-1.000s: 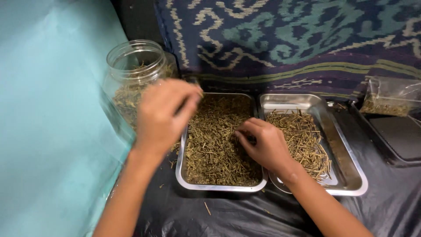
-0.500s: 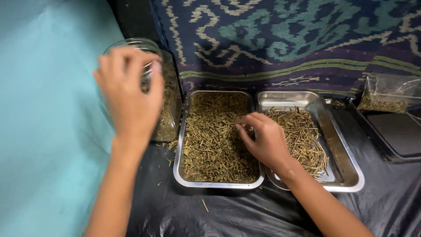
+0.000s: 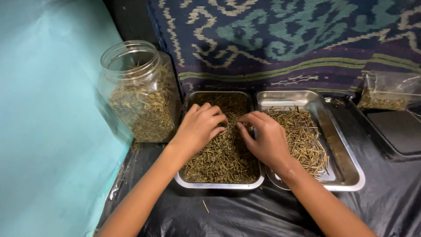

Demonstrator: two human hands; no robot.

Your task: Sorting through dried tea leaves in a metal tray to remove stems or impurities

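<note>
- My left hand lies palm down in the left steel tray, fingers curled and pressed into the dried stems; the forearm runs in from the lower left.
- My right hand lies palm down just beside it, across the rim shared by the two trays, fingers bent toward the left hand; the forearm runs in from the lower right.
- Grip, left hand: fingers partly closed among the stems; I cannot tell whether any are pinched.
- Grip, right hand: fingers loosely curled, tips touching the stems; I cannot tell whether it has hold of any.
- The fingertips of the two hands sit near one another, a narrow gap between them.
- Trays counted: two, side by side and touching. The left is filled with stems; the right steel tray has a thinner layer with bare metal along its right side.
- Jars counted: one clear plastic jar, lidless, upright, left of the trays, more than half full of dried plant matter.
- Bags counted: one clear plastic bag at the far right, holding similar material.
- Everything rests on black plastic sheeting.
</note>
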